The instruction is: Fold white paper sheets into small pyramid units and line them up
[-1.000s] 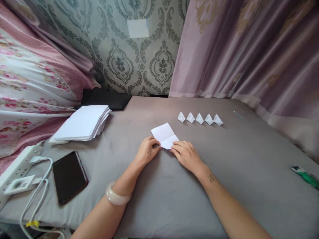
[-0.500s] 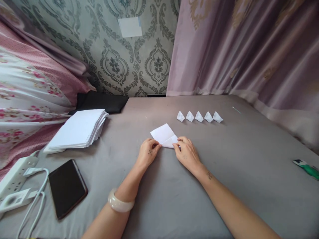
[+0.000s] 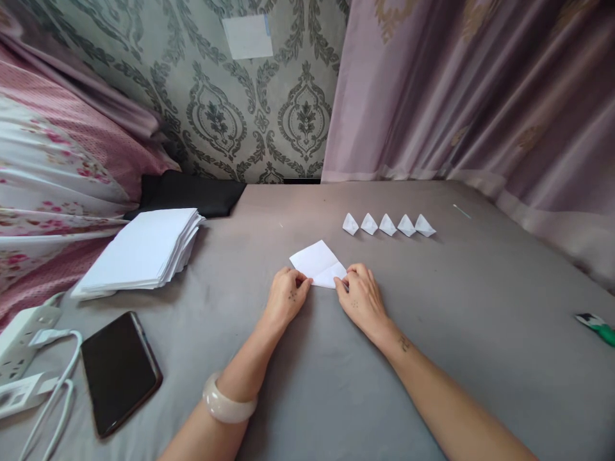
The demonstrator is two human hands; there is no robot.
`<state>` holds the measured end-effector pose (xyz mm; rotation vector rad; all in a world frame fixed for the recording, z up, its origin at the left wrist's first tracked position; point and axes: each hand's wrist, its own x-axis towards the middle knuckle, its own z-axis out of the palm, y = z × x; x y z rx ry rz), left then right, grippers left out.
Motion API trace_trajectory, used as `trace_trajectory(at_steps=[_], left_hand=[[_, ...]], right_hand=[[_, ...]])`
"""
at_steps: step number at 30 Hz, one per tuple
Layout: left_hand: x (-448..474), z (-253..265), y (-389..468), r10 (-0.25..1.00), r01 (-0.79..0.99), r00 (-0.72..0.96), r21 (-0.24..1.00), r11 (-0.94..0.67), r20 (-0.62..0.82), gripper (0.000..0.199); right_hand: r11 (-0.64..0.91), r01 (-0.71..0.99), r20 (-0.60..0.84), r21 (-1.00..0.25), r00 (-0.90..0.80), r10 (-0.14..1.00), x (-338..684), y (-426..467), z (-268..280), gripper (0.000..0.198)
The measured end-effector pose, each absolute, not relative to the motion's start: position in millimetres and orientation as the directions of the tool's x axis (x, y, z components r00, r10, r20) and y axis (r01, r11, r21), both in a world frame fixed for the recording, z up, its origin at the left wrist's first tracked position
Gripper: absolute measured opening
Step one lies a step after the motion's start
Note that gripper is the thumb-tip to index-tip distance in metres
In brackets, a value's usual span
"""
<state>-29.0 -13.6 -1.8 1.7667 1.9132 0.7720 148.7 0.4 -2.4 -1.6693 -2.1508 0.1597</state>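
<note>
A partly folded sheet of white paper [image 3: 317, 261] lies on the grey cloth surface in front of me, one corner pointing away. My left hand [image 3: 288, 293] pinches its near left edge between thumb and fingers. At the right corner my right hand [image 3: 359, 291] is closed on the paper in the same way. A fold line runs across the sheet's lower right part. Beyond it, to the right, several small folded white paper pieces [image 3: 387, 225] stand in a row.
On the left are a stack of white paper [image 3: 139, 246], a black phone [image 3: 120, 371], a white power strip [image 3: 24, 339] with cables and a black folded item [image 3: 192, 195]. A thin white stick [image 3: 462, 211] and a green-handled object [image 3: 598, 328] lie to the right.
The view has tilted down and shifted slightly. Both hands keep their grip at the paper's near edge; the sheet looks nearly the same, with a little more of its right fold showing.
</note>
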Motion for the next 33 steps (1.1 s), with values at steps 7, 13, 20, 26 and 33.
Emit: trace_trajectory(at_steps=[7, 13, 20, 26, 33], left_hand=[[-28, -5, -14, 0.99, 0.762, -0.119, 0.646, 0.043, 0.075, 0.016], [-25, -3, -16, 0.991, 0.799, -0.121, 0.598, 0.06, 0.062, 0.017], [-25, 1, -19, 0.985, 0.864, -0.142, 0.498, 0.075, 0.098, 0.023], [-28, -5, -15, 0.98, 0.852, -0.174, 0.513, 0.101, 0.097, 0.017], [-32, -11, -14, 0.981, 0.857, -0.145, 0.513, 0.058, 0.132, 0.012]], right_hand=[[0.265, 0.913, 0.241, -0.31, -0.194, 0.951, 149, 4, -6, 0.023], [0.273, 0.912, 0.241, -0.306, -0.203, 0.949, 149, 5, -6, 0.022], [0.267, 0.914, 0.22, -0.306, -0.205, 0.954, 150, 7, -7, 0.023], [0.253, 0.925, 0.174, -0.284, -0.21, 0.962, 150, 6, -4, 0.022], [0.188, 0.955, 0.141, -0.228, -0.158, 0.977, 151, -1, 8, 0.028]])
